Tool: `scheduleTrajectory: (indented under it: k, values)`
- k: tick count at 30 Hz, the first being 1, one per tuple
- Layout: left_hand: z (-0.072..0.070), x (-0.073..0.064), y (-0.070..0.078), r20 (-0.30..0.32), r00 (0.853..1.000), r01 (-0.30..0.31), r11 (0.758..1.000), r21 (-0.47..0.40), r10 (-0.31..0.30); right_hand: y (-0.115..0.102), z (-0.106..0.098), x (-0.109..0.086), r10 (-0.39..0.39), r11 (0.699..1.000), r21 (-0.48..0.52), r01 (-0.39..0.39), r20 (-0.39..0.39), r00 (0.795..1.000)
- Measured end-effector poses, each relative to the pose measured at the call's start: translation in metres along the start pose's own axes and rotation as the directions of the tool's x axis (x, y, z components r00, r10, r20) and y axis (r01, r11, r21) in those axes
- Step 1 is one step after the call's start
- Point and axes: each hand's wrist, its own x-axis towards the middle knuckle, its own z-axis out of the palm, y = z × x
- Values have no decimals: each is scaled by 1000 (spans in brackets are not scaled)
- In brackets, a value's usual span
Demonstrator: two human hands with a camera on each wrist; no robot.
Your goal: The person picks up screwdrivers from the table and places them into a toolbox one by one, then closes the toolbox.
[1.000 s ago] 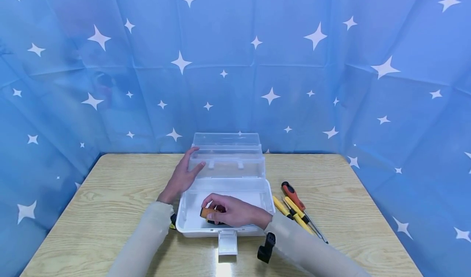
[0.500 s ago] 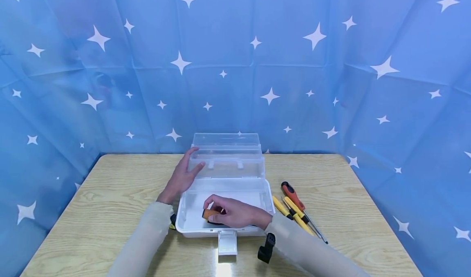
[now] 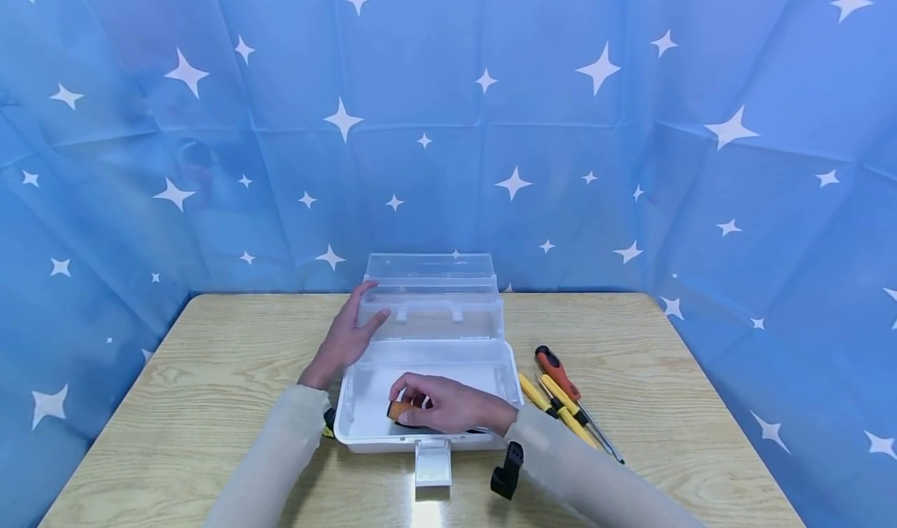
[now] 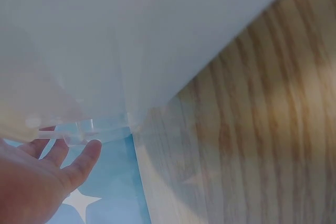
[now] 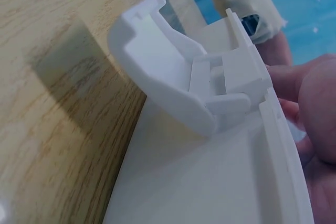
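A white toolbox (image 3: 350,396) stands open on the table, its clear lid (image 3: 430,265) tilted back. My left hand (image 3: 345,341) holds the lid assembly at its left edge, thumb across the front face. In the left wrist view, the fingertips of this hand (image 4: 47,177) meet the clear plastic edge. Down inside the box, my right hand (image 3: 444,405) grips an orange handle (image 3: 401,411) with a black end, near the front wall. The rest of that tool is hidden by the hand. The right wrist view shows the hand (image 5: 320,119) behind the front wall and its hanging white latch (image 5: 157,61).
Right of the box lie a red-and-black screwdriver (image 3: 558,374) and several yellow-handled tools (image 3: 561,396). A small black-and-yellow object (image 3: 328,423) peeks out at the box's left side. A blue star-patterned curtain (image 3: 434,162) hangs behind the wooden table (image 3: 231,372).
My right hand has shifted slightly right with the orange handle, which sits lower and shows less. The left hand stays on the lid assembly.
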Motion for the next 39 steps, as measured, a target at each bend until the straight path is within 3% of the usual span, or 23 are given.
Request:
scheduleTrajectory:
  k: [27, 39]
  values:
    - [0, 0, 3, 10, 1000, 23, 1000, -2, -23, 10, 3, 2, 44, 998, -37, -44, -2, 999]
    - [0, -2, 4, 11, 999, 35, 999, -12, -35, 9, 6, 1, 14, 999, -41, -15, -6, 1000]
